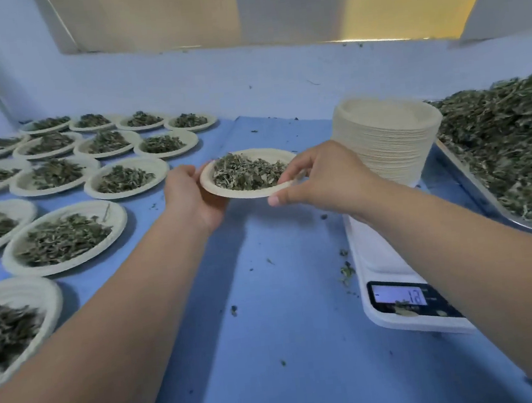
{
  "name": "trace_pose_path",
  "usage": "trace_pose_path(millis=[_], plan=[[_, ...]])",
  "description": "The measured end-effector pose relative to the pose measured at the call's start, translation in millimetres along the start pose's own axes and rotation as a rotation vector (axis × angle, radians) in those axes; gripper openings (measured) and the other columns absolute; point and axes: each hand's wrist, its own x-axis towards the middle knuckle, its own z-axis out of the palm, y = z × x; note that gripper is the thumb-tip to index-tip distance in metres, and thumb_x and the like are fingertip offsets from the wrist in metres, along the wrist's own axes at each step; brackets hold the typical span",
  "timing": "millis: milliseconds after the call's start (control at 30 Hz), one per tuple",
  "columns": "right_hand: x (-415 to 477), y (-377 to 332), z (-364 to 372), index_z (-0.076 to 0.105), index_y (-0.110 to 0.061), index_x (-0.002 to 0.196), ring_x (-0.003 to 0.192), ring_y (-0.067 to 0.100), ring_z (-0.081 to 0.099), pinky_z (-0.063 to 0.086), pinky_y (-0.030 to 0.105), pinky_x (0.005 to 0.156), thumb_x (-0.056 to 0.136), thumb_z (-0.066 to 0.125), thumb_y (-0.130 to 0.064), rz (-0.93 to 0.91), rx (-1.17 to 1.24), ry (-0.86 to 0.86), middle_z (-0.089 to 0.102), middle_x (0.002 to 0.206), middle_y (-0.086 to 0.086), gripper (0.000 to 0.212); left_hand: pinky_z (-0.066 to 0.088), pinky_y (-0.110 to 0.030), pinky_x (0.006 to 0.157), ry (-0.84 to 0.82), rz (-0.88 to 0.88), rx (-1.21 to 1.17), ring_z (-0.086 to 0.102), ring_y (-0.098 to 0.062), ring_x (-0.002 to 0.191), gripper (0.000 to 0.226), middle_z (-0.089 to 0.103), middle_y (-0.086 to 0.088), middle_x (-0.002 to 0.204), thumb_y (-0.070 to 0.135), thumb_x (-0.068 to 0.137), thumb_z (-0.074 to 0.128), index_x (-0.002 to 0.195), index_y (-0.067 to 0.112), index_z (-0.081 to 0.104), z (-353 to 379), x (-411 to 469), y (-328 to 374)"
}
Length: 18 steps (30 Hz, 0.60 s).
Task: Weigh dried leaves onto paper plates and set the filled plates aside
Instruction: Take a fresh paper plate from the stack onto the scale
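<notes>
Surface: blue-covered table (284, 297) under a pale wall (245, 78), with small leaf crumbs scattered over the cover.
Held plate: we had 1 paper plate (221, 191) raised off the table between our 2 hands, roughly level, near the middle of the view.
Load: a low mound of dried leaves (248, 172) lay in that plate's well.
Left hand: our left hand (192, 199) gripped the plate's left rim, thumb on top and fingers curled underneath.
Right hand: our right hand (321, 176) pinched the right rim, fingers bent over the edge by the leaves and thumb at the near rim.
Filled plates: many filled plates (118, 213) sat in rows on the left of the table, close together, each with its own mound.
Stack: a tall stack of empty plates (389, 142) stood just right of the held plate, behind our right hand.
Scale: a white scale (372, 255) lay under our right forearm with a few leaf bits on it; its display (399, 297) was lit, but we could not read the digits surely.
Tray: a metal tray (472, 176) at the far right carried a large heap of loose leaves (514, 142).
</notes>
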Motion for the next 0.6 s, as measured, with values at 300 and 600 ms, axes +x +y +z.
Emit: trace_pose_path(millis=[300,600], plan=[[134.1,29.8,87.8,0.068,-0.025,0.063,0.072,0.009,0.059,0.043,0.023,0.062,0.063,0.092,-0.046,0.199,-0.113,0.128,0.06,0.067,-0.014,0.032,0.044,-0.04,0.113,-0.022,-0.002,-0.112,0.058,-0.032,0.126,0.044,0.056,-0.021,0.136,0.019,0.105,0.04,0.146,0.004,0.044,18.7,87.6,7.3],[257.2,47.6,140.3,0.071,-0.024,0.108,0.116,0.027,0.061,0.047,0.029,0.09,0.08,0.077,-0.045,0.199,-0.154,0.261,0.069,0.118,0.003,0.036,0.029,-0.044,0.123,-0.158,-0.081,-0.376,0.031,-0.034,0.153,0.051,0.037,-0.021,0.16,0.027,0.102,0.049,0.149,0.007,0.048,7.2,138.4,1.8]])
